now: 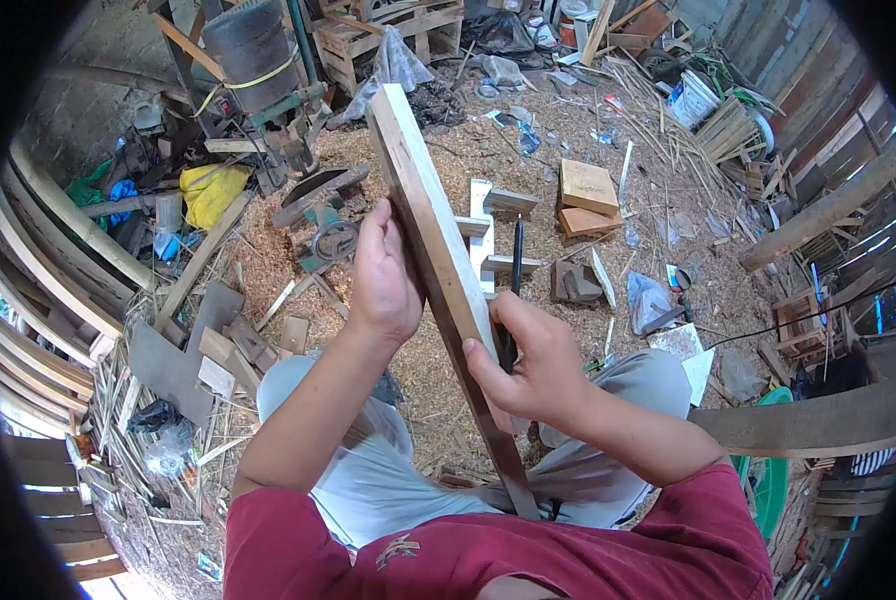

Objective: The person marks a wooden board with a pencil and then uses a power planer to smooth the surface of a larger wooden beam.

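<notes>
A long wooden plank [430, 215] slants upward in front of me, its lower end between my legs. My left hand [383, 275] is closed on its left side, the fingers partly hidden behind it. Lower down, my right hand [528, 360] is closed at the plank's right edge, with the thumb pressed on the wood. A thin black stick-like tool [518, 250] with a narrow tip rises from behind the right hand's fingers; its lower part is hidden. Beyond the plank lies a pale wooden piece with short crossbars [482, 235].
Stacked wooden blocks [588, 195] and a dark block [578, 283] lie on the shaving-covered ground. At left stand a metal machine [333, 235] and a yellow sack [215, 195]. A clear plastic bag [650, 303] lies right. A curved board [818, 420] juts in beside my right knee.
</notes>
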Demonstrator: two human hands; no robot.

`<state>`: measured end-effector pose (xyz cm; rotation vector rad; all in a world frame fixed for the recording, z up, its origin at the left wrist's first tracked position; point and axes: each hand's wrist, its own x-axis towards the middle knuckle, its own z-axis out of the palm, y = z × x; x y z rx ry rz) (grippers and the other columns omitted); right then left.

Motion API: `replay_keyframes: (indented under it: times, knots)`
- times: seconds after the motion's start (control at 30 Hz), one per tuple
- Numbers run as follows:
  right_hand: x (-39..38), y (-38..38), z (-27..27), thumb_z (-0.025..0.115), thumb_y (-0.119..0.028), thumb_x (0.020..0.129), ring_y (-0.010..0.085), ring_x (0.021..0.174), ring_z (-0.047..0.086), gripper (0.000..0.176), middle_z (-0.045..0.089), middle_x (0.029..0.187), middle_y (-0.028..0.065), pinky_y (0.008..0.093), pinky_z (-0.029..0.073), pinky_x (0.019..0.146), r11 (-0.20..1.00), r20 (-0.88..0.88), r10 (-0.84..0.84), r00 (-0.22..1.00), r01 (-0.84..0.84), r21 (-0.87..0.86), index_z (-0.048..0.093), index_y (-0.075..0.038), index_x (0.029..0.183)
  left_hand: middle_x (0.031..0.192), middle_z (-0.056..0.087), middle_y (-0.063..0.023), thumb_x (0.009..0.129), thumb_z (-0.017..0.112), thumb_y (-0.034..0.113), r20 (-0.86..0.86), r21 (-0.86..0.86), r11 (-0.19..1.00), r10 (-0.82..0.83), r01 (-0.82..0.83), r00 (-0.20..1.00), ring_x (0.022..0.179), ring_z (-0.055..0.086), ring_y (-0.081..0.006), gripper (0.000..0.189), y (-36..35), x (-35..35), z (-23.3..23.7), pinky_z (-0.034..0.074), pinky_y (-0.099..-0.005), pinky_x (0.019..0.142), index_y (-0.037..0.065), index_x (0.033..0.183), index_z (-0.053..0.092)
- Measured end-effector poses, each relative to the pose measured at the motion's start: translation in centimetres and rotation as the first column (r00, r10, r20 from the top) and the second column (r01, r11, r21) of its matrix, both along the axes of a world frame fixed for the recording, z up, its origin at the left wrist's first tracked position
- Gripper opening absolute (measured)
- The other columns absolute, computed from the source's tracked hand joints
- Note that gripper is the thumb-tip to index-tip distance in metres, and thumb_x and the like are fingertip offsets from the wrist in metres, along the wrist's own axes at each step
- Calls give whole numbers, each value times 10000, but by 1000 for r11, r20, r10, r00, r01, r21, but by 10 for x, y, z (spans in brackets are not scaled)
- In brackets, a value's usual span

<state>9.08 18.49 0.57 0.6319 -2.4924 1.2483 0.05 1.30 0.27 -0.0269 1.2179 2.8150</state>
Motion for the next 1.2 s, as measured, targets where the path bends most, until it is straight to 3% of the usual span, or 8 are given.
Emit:
replay_keyframes:
  times: [0.1, 0.2, 0.3, 0.5, 0.6, 1.0, 1.1, 1.2]
  knots:
    - [-1, -4, -6, 730, -242, 898, 396, 658, 632, 264, 601, 746, 188, 459, 496, 592, 999, 14, -27, 1000, 27, 31, 572, -34, 937, 1163, 643, -82, 1121, 300, 392, -45, 7, 996, -92, 92, 995, 1097, 613, -211, 442, -4, 0, -6, 476, -384, 1010, 83, 1318, 546]
    - [-2, -3, -9, 720, -232, 925, 390, 704, 644, 273, 615, 803, 185, 456, 507, 630, 999, 41, -25, 999, 24, 24, 582, -22, 1033, 1176, 646, -65, 1122, 354, 346, -29, -33, 999, 27, -28, 999, 1092, 619, -199, 376, 3, 4, 2, 476, -384, 1013, 93, 1320, 549]
    - [0, -10, -9, 722, -209, 928, 370, 808, 660, 334, 627, 906, 193, 449, 514, 701, 987, 67, -62, 996, 71, -143, 571, -1, 1142, 1198, 647, -52, 1121, 396, 295, -30, -50, 999, -17, 15, 999, 1106, 623, -185, 320, -1, 9, 3, 474, -375, 1022, 108, 1332, 547]
    - [-4, -4, -11, 744, -221, 920, 361, 944, 647, 421, 623, 1035, 219, 434, 515, 805, 995, 110, -74, 991, 81, -56, 555, 20, 1209, 1239, 641, -51, 1116, 440, 250, -77, -4, 999, -40, 40, 996, 1178, 617, -180, 290, -4, 11, 2, 473, -383, 1053, 115, 1356, 532]
    - [-7, -3, -13, 763, -242, 906, 371, 909, 636, 445, 619, 1007, 212, 442, 514, 791, 998, 24, -58, 998, 58, -32, 559, 19, 1203, 1249, 639, -52, 1115, 459, 248, -74, 5, 999, -51, 52, 996, 1189, 616, -184, 288, -5, 12, 5, 476, -394, 1060, 110, 1359, 527]
    - [1, -8, -18, 785, -258, 881, 394, 889, 629, 501, 614, 996, 224, 453, 514, 769, 999, 16, -36, 999, 36, -15, 549, 16, 1227, 1186, 657, -69, 1122, 473, 250, -35, 68, 996, -62, 64, 997, 1134, 644, -199, 274, -3, 12, 8, 515, -393, 1008, 107, 1353, 513]
    - [2, -11, -16, 816, -235, 859, 299, 832, 613, 456, 594, 944, 172, 392, 495, 711, 999, 3, -33, 999, 33, -23, 568, 17, 1146, 1155, 665, -94, 1126, 460, 263, -14, 86, 995, -55, 56, 998, 1072, 668, -223, 273, -2, 11, 6, 549, -406, 952, 109, 1347, 505]
    - [2, -12, -19, 815, -230, 858, 296, 827, 612, 454, 591, 937, 164, 390, 494, 708, 999, -21, -11, 1000, 10, -46, 568, 17, 1149, 1124, 670, -116, 1130, 444, 268, -28, 106, 989, -95, 98, 995, 1021, 684, -245, 265, -5, 10, 2, 574, -423, 902, 113, 1336, 505]
